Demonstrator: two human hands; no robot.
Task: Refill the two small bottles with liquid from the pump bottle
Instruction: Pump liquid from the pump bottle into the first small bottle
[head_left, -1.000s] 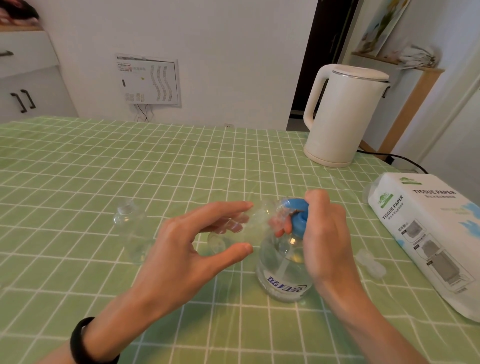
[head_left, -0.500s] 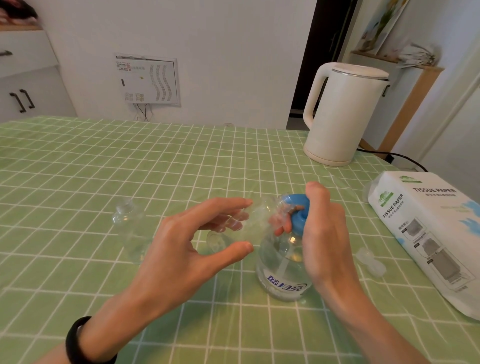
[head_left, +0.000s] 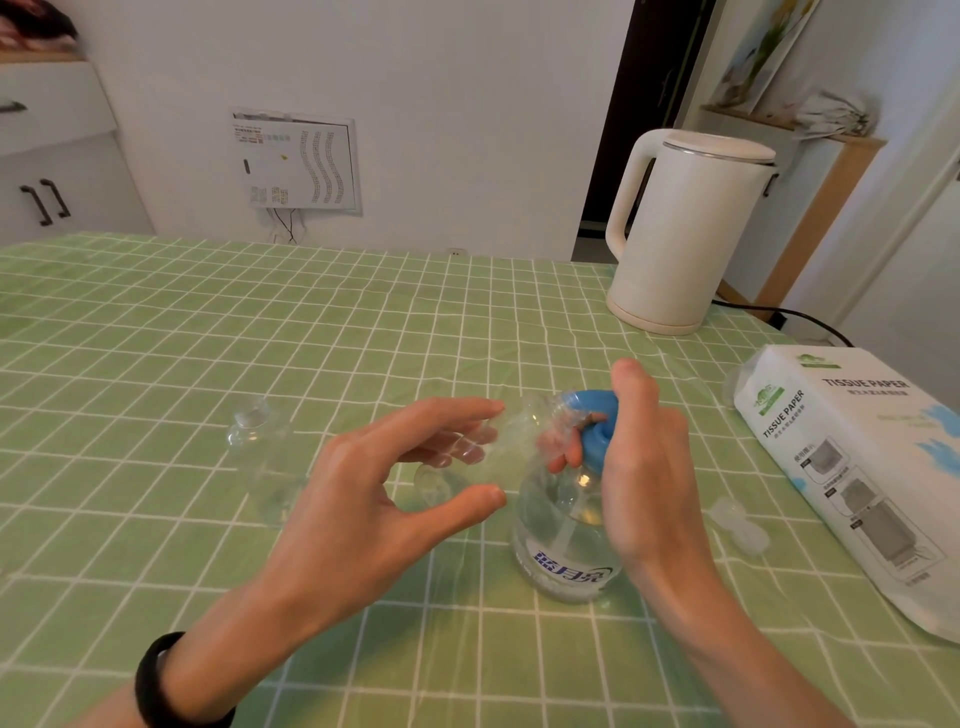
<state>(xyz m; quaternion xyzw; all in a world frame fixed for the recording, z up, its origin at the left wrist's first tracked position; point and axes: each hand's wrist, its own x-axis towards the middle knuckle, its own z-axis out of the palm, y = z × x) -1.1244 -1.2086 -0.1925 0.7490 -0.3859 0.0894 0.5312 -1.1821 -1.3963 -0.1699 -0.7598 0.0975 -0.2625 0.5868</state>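
The small bottle (head_left: 511, 441) is held off the surface (head_left: 208, 338), tipped on its side with its mouth up against the nozzle of the blue pump head (head_left: 597, 421). The left hand (head_left: 363, 493) cradles it, its grip curled round the clear body, thumb below and fingers above and behind. The right hand (head_left: 644, 467) has its grip wrapped over the pump head, with a fingertip showing under the nozzle. The pump bottle (head_left: 563, 545) stands upright on the surface between the two hands, partly full.

To do this step well, the nozzle tip should sit inside the small mouth before any press. The glare hides whether it does. Short, slow strokes seem wise, since the neck is narrow and liquid could back up or run down the outside. The small bottle looks tilted quite flat, so raising its mouth as it fills would keep the liquid in. The press should go straight down so the pump bottle does not rock.

The second small bottle (head_left: 257, 447) stands open, well apart to the left. A clear cap (head_left: 737, 525) lies to the right, near the tissue pack (head_left: 852, 467).
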